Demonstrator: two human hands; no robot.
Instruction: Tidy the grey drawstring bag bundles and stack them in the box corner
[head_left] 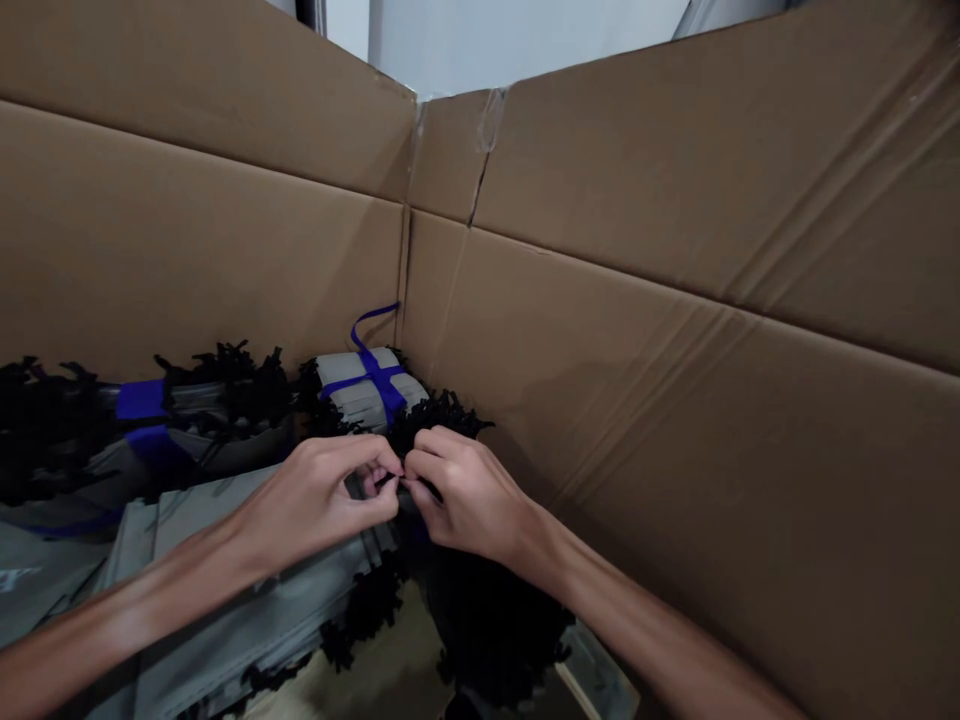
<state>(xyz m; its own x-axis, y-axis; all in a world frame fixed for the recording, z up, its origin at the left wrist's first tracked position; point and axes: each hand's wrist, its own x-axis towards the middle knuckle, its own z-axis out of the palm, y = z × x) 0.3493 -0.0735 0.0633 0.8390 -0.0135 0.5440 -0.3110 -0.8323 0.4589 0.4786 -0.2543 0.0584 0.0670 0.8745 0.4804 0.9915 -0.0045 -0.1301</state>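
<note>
My left hand (337, 485) and my right hand (461, 490) meet at the fingertips over the bundles, both pinched closed. What lies between the fingers is too small to make out. Below my right hand hangs or lies a black fringed bundle (495, 610). Just beyond the hands sits a grey bundle (341, 372) with black fringe, tied crosswise with a blue strap (382, 378) whose loose end rises toward the box corner. Under my left forearm rests a stack of grey folded pieces (217, 610) with black fringed edges.
Tall cardboard walls (675, 200) of a large box meet in a corner ahead. More black-fringed bundles (225, 400) with blue straps lie along the left wall. A pale flat object (600, 675) shows at the bottom, beside my right forearm.
</note>
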